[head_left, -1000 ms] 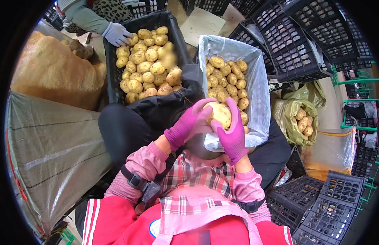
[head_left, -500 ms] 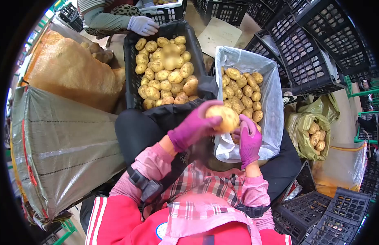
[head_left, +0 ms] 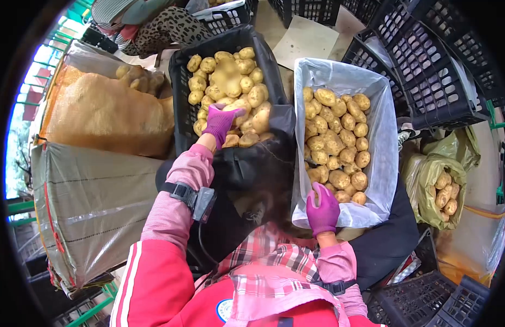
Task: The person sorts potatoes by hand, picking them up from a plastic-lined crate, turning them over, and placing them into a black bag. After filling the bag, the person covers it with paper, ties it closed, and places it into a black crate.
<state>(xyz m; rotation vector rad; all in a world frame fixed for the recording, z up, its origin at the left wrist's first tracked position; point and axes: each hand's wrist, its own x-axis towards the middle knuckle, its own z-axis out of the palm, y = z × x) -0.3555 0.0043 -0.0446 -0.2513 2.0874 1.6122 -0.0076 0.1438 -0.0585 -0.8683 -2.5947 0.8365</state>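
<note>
My left hand (head_left: pixel 221 123), in a purple glove, reaches into the black-lined crate (head_left: pixel 179 117) on the left. Its fingers and thumb are around a potato (head_left: pixel 238 106) at the top of the pile. At the near left edge of the white-lined crate (head_left: pixel 384 136) is my right hand (head_left: pixel 322 211), gloved the same way. Its thumb and fingers curve with a gap between them, and no object shows there. Several yellow potatoes (head_left: pixel 333 143) lie in the white liner beyond that hand.
Large sacks (head_left: pixel 105 204) stand at the left. A green bag of potatoes (head_left: pixel 418 182) is at the right. Black plastic crates (head_left: pixel 432 82) stack up at the back right, and more lie at the lower right. Another person's patterned clothing (head_left: pixel 173 30) shows at the back left.
My left hand has moved from beside my right hand into the left crate. The potato between my hands is gone from there. My right hand has lowered. The other person's gloved hand has left view.
</note>
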